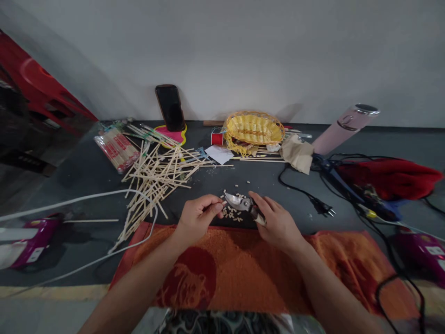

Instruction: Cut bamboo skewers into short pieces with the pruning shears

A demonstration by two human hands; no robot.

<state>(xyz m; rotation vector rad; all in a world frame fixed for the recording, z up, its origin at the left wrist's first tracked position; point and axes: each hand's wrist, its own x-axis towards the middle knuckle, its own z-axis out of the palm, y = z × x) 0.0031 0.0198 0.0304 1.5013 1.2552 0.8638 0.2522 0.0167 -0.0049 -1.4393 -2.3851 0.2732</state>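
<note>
Head view, looking down on a dark tabletop against a pale wall. Left hand (196, 217) at centre, thumb and forefinger pinched together on a short stick end (224, 202), its tip poking out toward the blade. Right hand (279, 221) opposite, fingers wrapped around the handles of the pruning shears (239, 202) — a firm hold, blades pointing left, close by the left fingertips. Whether the blades are parted or met, cannot tell at this size. Cut pieces (232, 214), small and pale, lie scattered on the table below and around the blades, a few farther back.

Left of the hands, a loose heap of long sticks (158, 178), crossed every which way; a plastic-wrapped packet (117, 149) just beyond it. Behind — a yellow woven basket (255, 130), a red thread spool (217, 139) beside it, white paper (219, 155) in front. A phone (170, 107) leans upright further left. To the right, a pink bottle (342, 127), tilted in view, and a black plug (323, 208). Orange towel (250, 269) spread along the near edge, under both forearms.
</note>
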